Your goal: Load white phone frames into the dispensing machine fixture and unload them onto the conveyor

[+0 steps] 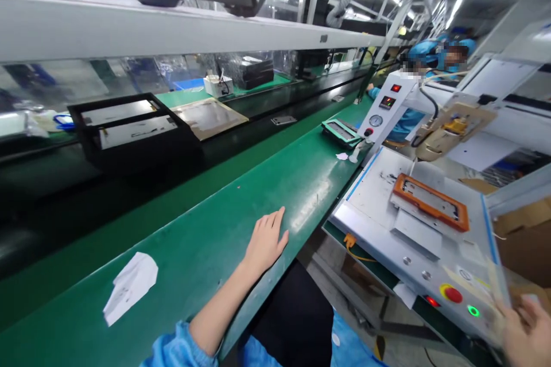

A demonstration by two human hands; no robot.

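My left hand [267, 238] rests on the green bench top [206, 241], its fingers stretched out with nothing in them. At the lower right edge my right hand [527, 327] is smeared by motion beside the front corner of a white bench machine [374, 195]. A pale streak shows at its fingers; whether it holds anything I cannot make out. On the machine's bed sits an orange frame fixture [462, 221] with a flat grey part [433, 198] inside, below a dispensing head [443, 137]. A red button [453, 293] and a lit green button [473, 311] are near my right hand.
Crumpled white paper [131, 287] lies left on the bench. A green fixture [342, 132] stands beside the machine's column. Across the dark conveyor line are a black tray [129, 132] and a small flat part [284, 120]. Co-workers in blue [424, 49] are farther back.
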